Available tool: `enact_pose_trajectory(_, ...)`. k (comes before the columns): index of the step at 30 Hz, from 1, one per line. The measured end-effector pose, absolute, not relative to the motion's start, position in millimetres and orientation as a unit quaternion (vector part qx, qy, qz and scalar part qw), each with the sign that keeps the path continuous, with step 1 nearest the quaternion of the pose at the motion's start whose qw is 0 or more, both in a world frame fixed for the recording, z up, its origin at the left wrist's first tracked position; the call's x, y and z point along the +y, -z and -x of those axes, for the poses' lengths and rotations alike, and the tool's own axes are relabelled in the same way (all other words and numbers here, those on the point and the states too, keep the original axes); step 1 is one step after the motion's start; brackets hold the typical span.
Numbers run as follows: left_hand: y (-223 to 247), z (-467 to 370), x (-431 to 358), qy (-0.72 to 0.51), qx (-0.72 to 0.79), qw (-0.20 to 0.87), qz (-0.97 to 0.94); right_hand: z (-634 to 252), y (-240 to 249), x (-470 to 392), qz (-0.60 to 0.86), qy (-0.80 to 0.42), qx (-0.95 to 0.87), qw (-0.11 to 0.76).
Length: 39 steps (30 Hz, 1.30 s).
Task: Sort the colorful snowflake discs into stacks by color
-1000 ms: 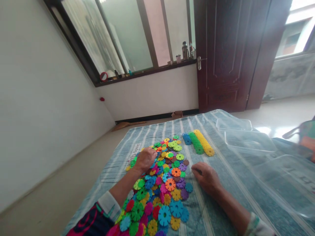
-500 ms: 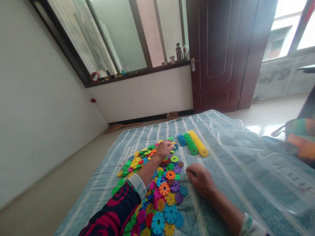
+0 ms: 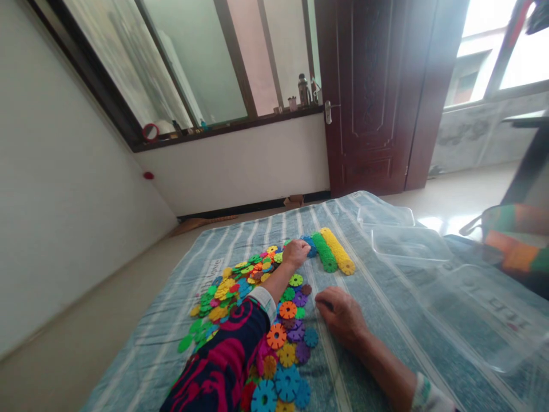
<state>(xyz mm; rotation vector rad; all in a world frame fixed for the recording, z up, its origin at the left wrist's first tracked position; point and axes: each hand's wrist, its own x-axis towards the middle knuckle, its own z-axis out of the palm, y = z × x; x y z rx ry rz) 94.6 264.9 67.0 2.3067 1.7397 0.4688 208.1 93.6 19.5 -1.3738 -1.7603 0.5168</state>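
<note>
Many notched plastic discs in mixed colours (image 3: 287, 309) lie in a spread pile on the striped bed cover. Beyond the pile, a yellow row of discs (image 3: 337, 250) and a green row (image 3: 325, 252) lie side by side, with a shorter blue row (image 3: 309, 246) at their left. My left hand (image 3: 297, 252) is closed at the left edge of the blue row; what it grips is hidden. My right hand (image 3: 341, 313) rests closed on the cover, right of the pile, and nothing can be made out in its fingers.
Clear plastic boxes (image 3: 409, 245) stand on the right of the striped cover (image 3: 240, 234), with a large clear lid or tray (image 3: 484, 315) nearer. An orange and green bag (image 3: 518, 240) is at the far right. A dark red door (image 3: 373, 97) is behind.
My left hand has moved right from the pile's far end to the blue row. The view has shifted slightly; my right hand still rests on the cover in the same closed pose.
</note>
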Motion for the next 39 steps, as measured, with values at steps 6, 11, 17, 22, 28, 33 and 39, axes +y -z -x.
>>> enact_pose_trajectory(6, -66, -92, 262, -0.168, 0.601, 0.057, -0.779, -208, -19, 94, 0.548, -0.205, -0.701, 0.409)
enact_pose_trajectory(11, -66, -90, 251, -0.167, 0.595, 0.013, -0.786, -208, -19, 94, 0.545, -0.204, -0.702, 0.411)
enact_pose_trajectory(17, -59, -99, 239, -0.158, 0.555, -0.046, -0.815, -208, -19, 93, 0.546, -0.205, -0.702, 0.409)
enact_pose_trajectory(22, -52, -104, 244, -0.143, 0.536, -0.070, -0.829, -208, -19, 94, 0.547, -0.200, -0.701, 0.411)
enact_pose_trajectory(28, -52, -104, 248, -0.135, 0.531, -0.082, -0.832, -208, -19, 95, 0.546, -0.196, -0.703, 0.411)
enact_pose_trajectory(33, -56, -105, 246, -0.133, 0.522, -0.083, -0.838, -208, -18, 95, 0.545, -0.199, -0.705, 0.408)
enact_pose_trajectory(39, -74, -82, 242, -0.119, 0.510, -0.076, -0.849, -208, -19, 93, 0.548, -0.202, -0.700, 0.411)
